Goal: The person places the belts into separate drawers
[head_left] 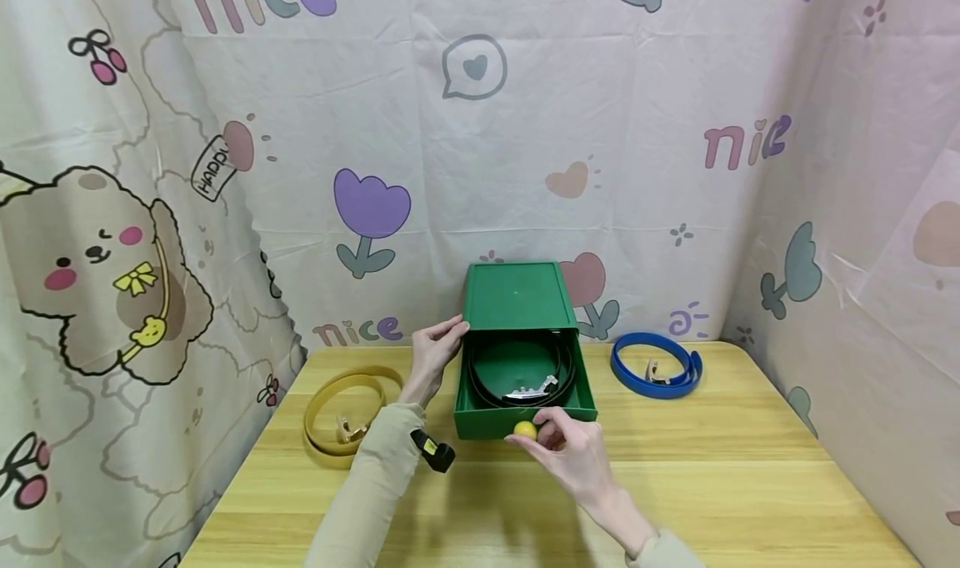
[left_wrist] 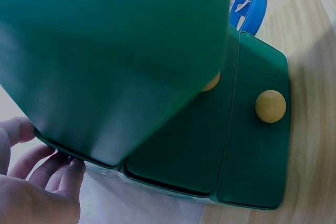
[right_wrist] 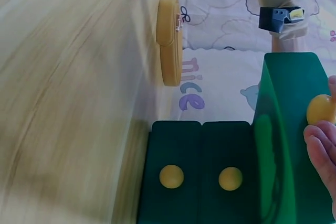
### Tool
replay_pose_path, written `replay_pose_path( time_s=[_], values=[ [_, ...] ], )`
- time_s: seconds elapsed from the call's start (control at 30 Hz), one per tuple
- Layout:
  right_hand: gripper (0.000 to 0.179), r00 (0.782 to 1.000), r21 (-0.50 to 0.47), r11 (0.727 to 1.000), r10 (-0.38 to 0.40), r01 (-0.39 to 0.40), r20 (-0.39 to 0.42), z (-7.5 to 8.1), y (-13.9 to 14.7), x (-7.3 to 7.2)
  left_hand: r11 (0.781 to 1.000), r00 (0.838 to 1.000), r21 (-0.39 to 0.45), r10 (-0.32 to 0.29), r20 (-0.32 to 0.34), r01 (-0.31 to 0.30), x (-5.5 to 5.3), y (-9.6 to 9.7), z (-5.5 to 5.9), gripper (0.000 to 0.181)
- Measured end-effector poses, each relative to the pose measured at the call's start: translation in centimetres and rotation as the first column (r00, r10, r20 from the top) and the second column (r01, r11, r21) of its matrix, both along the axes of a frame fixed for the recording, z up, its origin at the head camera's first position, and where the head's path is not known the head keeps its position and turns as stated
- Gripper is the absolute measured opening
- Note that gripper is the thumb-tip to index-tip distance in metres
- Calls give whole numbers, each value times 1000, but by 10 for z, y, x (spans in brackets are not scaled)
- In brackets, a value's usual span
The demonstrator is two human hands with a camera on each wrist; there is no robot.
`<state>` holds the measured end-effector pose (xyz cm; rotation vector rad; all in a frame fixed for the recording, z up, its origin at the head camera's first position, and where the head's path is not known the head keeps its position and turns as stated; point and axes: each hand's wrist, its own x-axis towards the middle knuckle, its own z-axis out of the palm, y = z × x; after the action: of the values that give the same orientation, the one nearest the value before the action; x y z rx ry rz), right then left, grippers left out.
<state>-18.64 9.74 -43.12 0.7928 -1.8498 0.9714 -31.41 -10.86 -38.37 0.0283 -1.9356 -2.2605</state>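
A green drawer cabinet (head_left: 516, 293) stands at the back of the table, with its top drawer (head_left: 480, 423) pulled out. Inside the drawer lies a coiled black belt (head_left: 572, 376) with a silver buckle. My right hand (head_left: 577, 455) pinches the drawer's round yellow knob (head_left: 526, 429) between thumb and fingers. At the cabinet's left front edge, my left hand (head_left: 435, 355) grips the corner; its bent fingers and thumb show in the left wrist view. Two lower drawers, with a bottom knob (left_wrist: 270, 106) and a middle knob (right_wrist: 230, 178), are closed.
A coiled yellow belt (head_left: 313, 418) lies left of the cabinet, beside my left forearm. To the right is a coiled blue belt (head_left: 622, 372). A patterned curtain (head_left: 480, 151) hangs behind the wooden table (head_left: 705, 485). My left sleeve wears a small black device (head_left: 435, 454).
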Motion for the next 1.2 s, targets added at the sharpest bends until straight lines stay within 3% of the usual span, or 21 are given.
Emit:
replay_pose_path(
  time_s=[0.27,0.77,1.2],
  values=[
    [33,1000,5,1000,-10,10,-1,-3,0,1,1000,1000,1,-3,5,3,0,0,1,37],
    [37,996,-22,999,37,-35,80,-11,-2,4,1000,1000,2,-10,8,10,-1,0,1,35],
    [37,997,-22,1000,22,-21,76,-12,-2,2,1000,1000,-3,-5,18,5,-1,0,2,35]
  ],
)
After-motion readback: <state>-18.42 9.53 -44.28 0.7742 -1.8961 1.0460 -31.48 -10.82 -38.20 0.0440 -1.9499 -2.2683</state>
